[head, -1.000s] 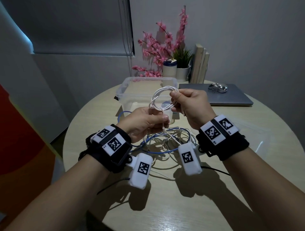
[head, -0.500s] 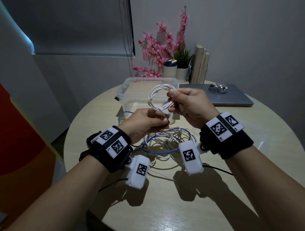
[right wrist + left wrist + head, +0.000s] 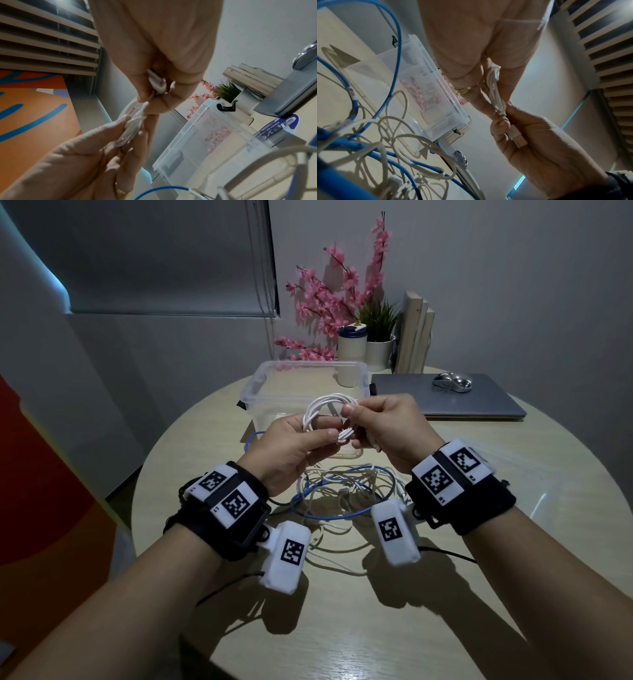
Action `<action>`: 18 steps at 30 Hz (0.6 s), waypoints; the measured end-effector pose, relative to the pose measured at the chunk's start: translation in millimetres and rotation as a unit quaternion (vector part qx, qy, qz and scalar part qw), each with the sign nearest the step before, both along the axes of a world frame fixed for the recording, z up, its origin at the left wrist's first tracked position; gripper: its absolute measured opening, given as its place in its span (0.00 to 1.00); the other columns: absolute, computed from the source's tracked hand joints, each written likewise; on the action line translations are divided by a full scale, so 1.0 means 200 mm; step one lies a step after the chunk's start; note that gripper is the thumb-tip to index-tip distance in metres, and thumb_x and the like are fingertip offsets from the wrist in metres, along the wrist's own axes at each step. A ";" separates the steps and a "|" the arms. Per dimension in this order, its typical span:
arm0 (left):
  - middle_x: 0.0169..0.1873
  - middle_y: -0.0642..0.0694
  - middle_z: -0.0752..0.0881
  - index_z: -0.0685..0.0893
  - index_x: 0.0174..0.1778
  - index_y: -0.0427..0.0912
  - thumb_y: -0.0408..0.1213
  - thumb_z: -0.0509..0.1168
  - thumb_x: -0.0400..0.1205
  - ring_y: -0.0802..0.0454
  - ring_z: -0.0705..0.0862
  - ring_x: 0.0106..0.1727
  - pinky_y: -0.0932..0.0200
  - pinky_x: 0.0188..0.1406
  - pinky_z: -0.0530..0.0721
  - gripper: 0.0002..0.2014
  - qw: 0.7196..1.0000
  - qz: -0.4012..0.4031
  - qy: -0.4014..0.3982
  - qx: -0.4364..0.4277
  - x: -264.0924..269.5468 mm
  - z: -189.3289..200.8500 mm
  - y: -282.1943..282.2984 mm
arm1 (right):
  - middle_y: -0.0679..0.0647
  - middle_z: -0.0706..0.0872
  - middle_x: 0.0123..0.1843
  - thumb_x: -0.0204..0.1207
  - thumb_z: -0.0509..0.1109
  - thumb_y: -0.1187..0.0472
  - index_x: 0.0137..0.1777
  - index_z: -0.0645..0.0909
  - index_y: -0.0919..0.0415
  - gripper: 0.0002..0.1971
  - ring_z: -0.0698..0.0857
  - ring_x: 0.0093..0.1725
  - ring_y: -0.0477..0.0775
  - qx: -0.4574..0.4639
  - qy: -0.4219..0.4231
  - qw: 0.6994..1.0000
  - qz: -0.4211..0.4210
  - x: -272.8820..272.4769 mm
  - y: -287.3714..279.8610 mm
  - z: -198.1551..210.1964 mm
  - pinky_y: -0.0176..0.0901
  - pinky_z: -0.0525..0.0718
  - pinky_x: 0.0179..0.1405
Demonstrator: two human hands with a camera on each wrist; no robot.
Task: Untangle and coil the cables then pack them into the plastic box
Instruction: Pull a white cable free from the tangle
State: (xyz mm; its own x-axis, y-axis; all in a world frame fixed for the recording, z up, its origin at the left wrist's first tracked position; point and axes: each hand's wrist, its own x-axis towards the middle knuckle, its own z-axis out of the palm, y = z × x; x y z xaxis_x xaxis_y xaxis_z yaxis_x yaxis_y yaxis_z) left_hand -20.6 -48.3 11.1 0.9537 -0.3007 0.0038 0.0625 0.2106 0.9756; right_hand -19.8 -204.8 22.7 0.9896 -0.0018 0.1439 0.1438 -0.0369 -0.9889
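- Above a round wooden table [image 3: 428, 628], a person holds a coiled white cable [image 3: 325, 412] in both hands, raised in front of the clear plastic box [image 3: 260, 385].
- The left hand [image 3: 291, 450] pinches the bundled lower part of the coil between thumb and fingers; the left wrist view shows the strands [image 3: 494, 94] running down through that pinch.
- The right hand [image 3: 387, 426] grasps the coil at its 3 o'clock side, fingers curled; the cable's plug [image 3: 518, 139] lies inside that hand, seen from the left wrist view.
- The box stands open at 12 o'clock from the hands, behind the coil; whether anything lies inside it is unclear.
- On the table below the hands, toward 6 o'clock, a blue cable [image 3: 318, 515] and more white cables [image 3: 342, 484] lie tangled together.
- A closed grey laptop [image 3: 479, 402] sits at 2 o'clock with a silver mouse [image 3: 452, 381] on its lid.
- Pink artificial blossoms [image 3: 329, 296], a small potted plant [image 3: 378, 337] and upright books [image 3: 414, 333] line the far edge by the wall.
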 end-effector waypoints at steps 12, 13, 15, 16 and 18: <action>0.44 0.40 0.86 0.81 0.56 0.36 0.22 0.66 0.79 0.50 0.85 0.45 0.60 0.44 0.82 0.12 0.996 -0.019 -0.057 0.073 0.00 -0.01 0.00 | 0.54 0.82 0.31 0.84 0.62 0.62 0.50 0.85 0.67 0.12 0.75 0.23 0.39 -0.102 0.007 0.994 0.038 0.02 -0.01 0.00 0.28 0.72 0.24; 0.43 0.41 0.87 0.82 0.53 0.38 0.27 0.65 0.81 0.49 0.86 0.45 0.59 0.44 0.83 0.06 0.995 -0.020 -0.057 0.074 0.00 -0.01 0.00 | 0.54 0.82 0.31 0.84 0.61 0.61 0.49 0.85 0.66 0.12 0.75 0.22 0.38 -0.110 0.007 0.993 0.040 0.02 -0.01 -0.01 0.29 0.72 0.25; 0.39 0.42 0.86 0.81 0.45 0.40 0.37 0.59 0.86 0.45 0.87 0.42 0.59 0.40 0.85 0.07 0.997 -0.008 -0.051 0.064 -0.01 0.00 -0.01 | 0.53 0.83 0.32 0.85 0.60 0.61 0.45 0.85 0.63 0.14 0.77 0.23 0.38 -0.119 0.007 0.992 0.051 0.02 -0.02 -0.01 0.31 0.72 0.27; 0.36 0.42 0.85 0.78 0.43 0.40 0.40 0.56 0.87 0.44 0.88 0.40 0.59 0.37 0.85 0.11 0.997 0.001 -0.044 0.057 -0.01 0.00 -0.02 | 0.53 0.83 0.32 0.85 0.59 0.61 0.43 0.84 0.62 0.14 0.77 0.24 0.38 -0.115 0.005 0.992 0.058 0.01 -0.02 -0.01 0.31 0.72 0.28; 0.34 0.42 0.83 0.73 0.40 0.40 0.42 0.53 0.89 0.43 0.88 0.36 0.60 0.31 0.84 0.14 0.998 0.023 -0.037 0.048 -0.01 0.00 -0.03 | 0.54 0.83 0.33 0.85 0.59 0.61 0.40 0.82 0.62 0.15 0.78 0.28 0.43 -0.094 -0.001 0.993 0.072 0.00 -0.01 0.00 0.36 0.72 0.31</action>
State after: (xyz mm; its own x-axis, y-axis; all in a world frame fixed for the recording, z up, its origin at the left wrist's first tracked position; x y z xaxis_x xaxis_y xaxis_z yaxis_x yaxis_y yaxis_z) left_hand -22.0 -55.2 11.0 0.9646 -0.2593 0.0483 -0.0181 0.1176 0.9929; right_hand -19.1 -207.3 22.5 0.9773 0.1663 0.1312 0.1638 -0.2005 -0.9659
